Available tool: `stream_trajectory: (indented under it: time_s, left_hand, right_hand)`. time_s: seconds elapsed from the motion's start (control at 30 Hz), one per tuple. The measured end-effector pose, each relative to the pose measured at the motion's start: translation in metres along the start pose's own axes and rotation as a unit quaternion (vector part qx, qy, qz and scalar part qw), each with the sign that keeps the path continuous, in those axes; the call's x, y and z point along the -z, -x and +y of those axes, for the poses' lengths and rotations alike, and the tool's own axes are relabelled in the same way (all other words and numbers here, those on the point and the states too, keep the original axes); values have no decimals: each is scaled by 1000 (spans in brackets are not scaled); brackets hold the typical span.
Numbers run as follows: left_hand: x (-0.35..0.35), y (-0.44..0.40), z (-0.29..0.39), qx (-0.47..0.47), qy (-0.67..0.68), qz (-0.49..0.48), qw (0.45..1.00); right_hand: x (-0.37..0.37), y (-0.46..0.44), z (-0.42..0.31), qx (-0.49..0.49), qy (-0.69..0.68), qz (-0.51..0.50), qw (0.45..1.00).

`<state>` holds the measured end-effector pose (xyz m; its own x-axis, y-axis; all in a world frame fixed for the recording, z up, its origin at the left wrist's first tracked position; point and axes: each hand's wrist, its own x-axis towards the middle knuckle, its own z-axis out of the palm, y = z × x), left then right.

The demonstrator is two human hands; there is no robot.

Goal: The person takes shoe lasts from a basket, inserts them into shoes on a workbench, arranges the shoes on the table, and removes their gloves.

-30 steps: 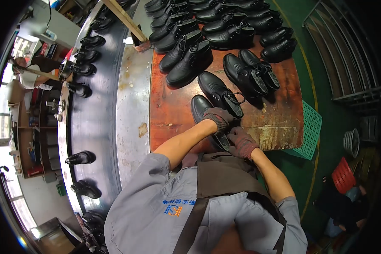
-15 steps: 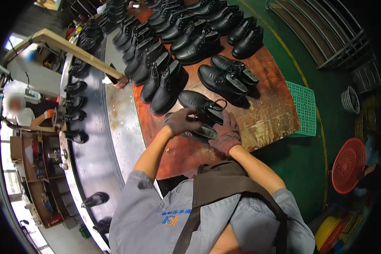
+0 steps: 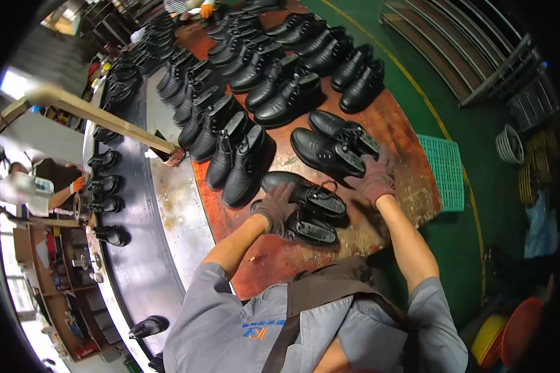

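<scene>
Both my hands wear dark reddish knit gloves. My left hand (image 3: 276,208) lies over the toes of the nearest pair of black shoes, fingers apart; the upper shoe (image 3: 320,198) has a lace loop standing up, and the lower shoe (image 3: 312,230) is beside it. My right hand (image 3: 374,176) rests with spread fingers at the heel end of another black pair (image 3: 323,149), just beyond the first. Whether either hand grips a shoe is not visible; the fingers look spread. The shoes stand on a worn red-brown table (image 3: 410,149).
Rows of black shoes (image 3: 249,165) fill the table's far part. A metal conveyor (image 3: 143,248) carrying shoes runs along the left, by a wooden post (image 3: 112,121). A co-worker's gloved hand (image 3: 77,184) is beyond it. A green crate (image 3: 445,174) stands at right.
My right hand has moved from the nearest pair to the heels of the pair beyond. My left hand has stayed by the nearest pair. The view has shifted, showing more shoes.
</scene>
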<state>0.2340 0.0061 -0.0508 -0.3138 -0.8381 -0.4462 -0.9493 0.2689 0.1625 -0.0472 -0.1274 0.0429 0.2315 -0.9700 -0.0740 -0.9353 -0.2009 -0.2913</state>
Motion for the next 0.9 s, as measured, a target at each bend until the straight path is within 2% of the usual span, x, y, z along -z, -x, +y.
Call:
stream_trajectory:
  time_s: [0.07,0.1,0.2,0.27,0.3,0.33,0.43,0.53,0.57,0.7,0.77,0.87,0.9]
  left_hand:
    - [-1,-2,2,5,-32,-8,999]
    - [-9,-3,0,12,-2,17,1000]
    - [-60,-21,-12,55,70,81,993]
    - [5,13,19,20,-32,30,999]
    - [-2,16,24,22,-23,101,994]
    - [-13,12,32,39,-9,112,993]
    - [-38,-1,62,101,34,169,980]
    - [-49,-18,112,199,48,214,955]
    - [-33,-20,133,222,122,241,937]
    - [-21,-79,169,297,175,383,857]
    - [-12,-98,164,282,176,395,857]
    - [-10,-113,150,273,160,425,848]
    - [-11,-118,146,271,154,438,843]
  right_hand:
    - [-13,-28,-4,-23,27,-42,998]
    - [-20,-39,-2,-35,40,-65,996]
    - [-11,-57,5,15,40,-117,992]
    - [-22,-82,39,129,67,-122,982]
    - [-15,-94,48,185,77,-141,969]
    - [-8,-107,56,242,88,-160,953]
    - [-10,-147,66,321,100,-188,923]
    - [-8,-168,52,376,107,-155,907]
    - [-4,-173,44,378,109,-156,906]
    - [-14,-202,27,393,96,-141,903]
    - [-17,-227,9,440,71,-145,884]
    - [-17,-236,-20,390,128,-194,891]
    - [-17,-241,-21,419,138,-178,879]
